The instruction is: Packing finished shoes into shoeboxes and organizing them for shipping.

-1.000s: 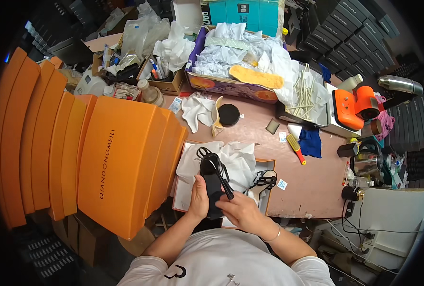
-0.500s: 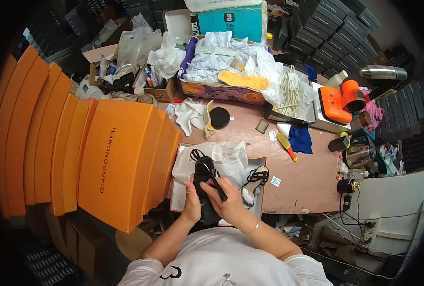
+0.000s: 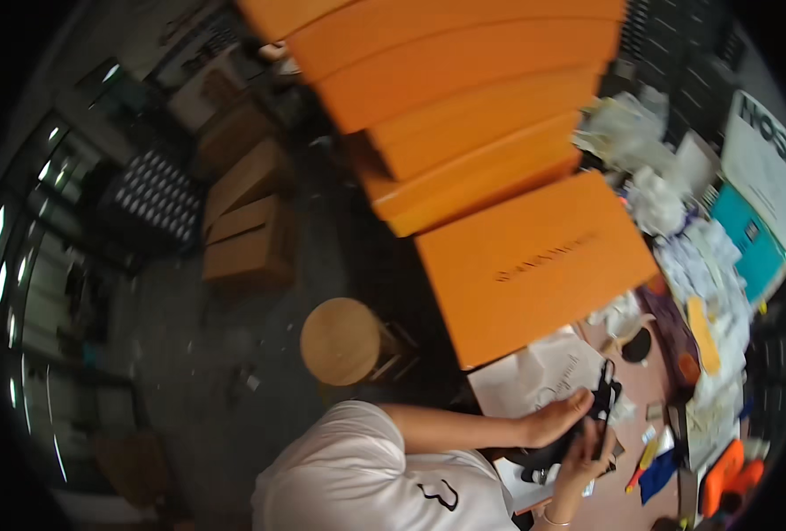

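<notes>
A black strappy high-heeled sandal (image 3: 604, 395) is held between my two hands at the lower right, above an open shoebox. My left hand (image 3: 554, 421) is closed along one side of it, thumb uppermost. My right hand (image 3: 582, 462) grips it from the other side, fingers bent round it; motion smears the fingers a little. Below the hands lies a dark shape that I cannot make out well. White tissue paper (image 3: 534, 376) with dark script spreads from the shoebox beside my left hand.
Stacked orange shoeboxes (image 3: 534, 257) rise just beyond my left arm. A round wooden stool (image 3: 341, 342) and brown cartons (image 3: 249, 243) stand on the floor to the left. On the pink table (image 3: 663, 469) are a brush (image 3: 644, 462), a blue cloth (image 3: 658, 478) and heaped white paper (image 3: 707, 265).
My view has swung far to the left, bringing the floor, stool and cartons into sight. The table and hands now appear at the lower right. Both hands still hold the sandal.
</notes>
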